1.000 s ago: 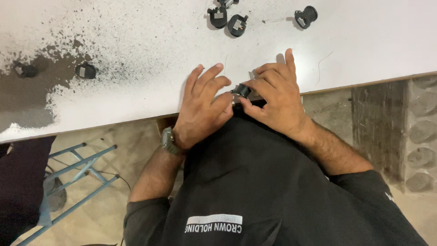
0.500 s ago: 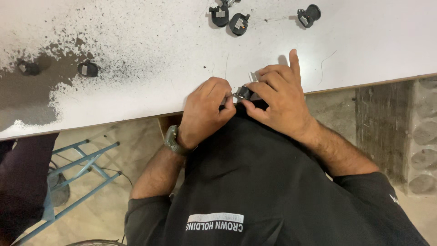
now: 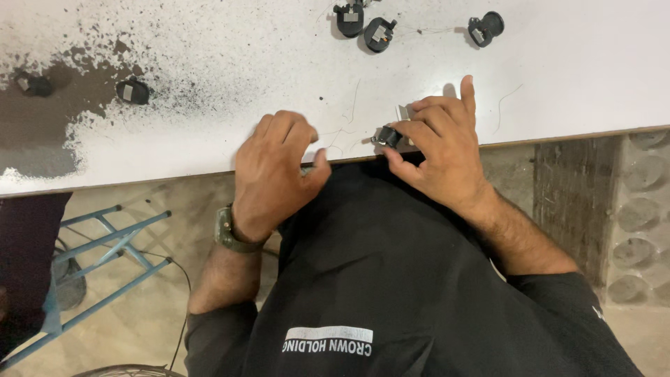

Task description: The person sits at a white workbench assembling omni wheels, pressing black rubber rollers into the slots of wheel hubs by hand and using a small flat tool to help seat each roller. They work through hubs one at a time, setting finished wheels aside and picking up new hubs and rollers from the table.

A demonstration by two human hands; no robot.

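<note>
My right hand (image 3: 440, 150) is at the front edge of the white table (image 3: 572, 84), pinching a small black part (image 3: 388, 135) between thumb and fingers. A small silvery piece (image 3: 404, 112) shows just beyond the fingertips. My left hand (image 3: 276, 171), with a watch on its wrist, rests on the table edge to the left of the part and apart from it. Its fingers are curled loosely and nothing shows in them. Thin wires (image 3: 343, 131) lie on the table between the two hands.
Three similar black parts (image 3: 379, 35) lie at the far side of the table. Two more (image 3: 132, 91) sit on the worn dark patch at the left. A blue metal frame (image 3: 105, 237) stands on the floor below left, and a stone wall (image 3: 642, 209) is at the right.
My left hand has let go of the black part and moved left along the table edge. My right hand still holds the part in about the same place.
</note>
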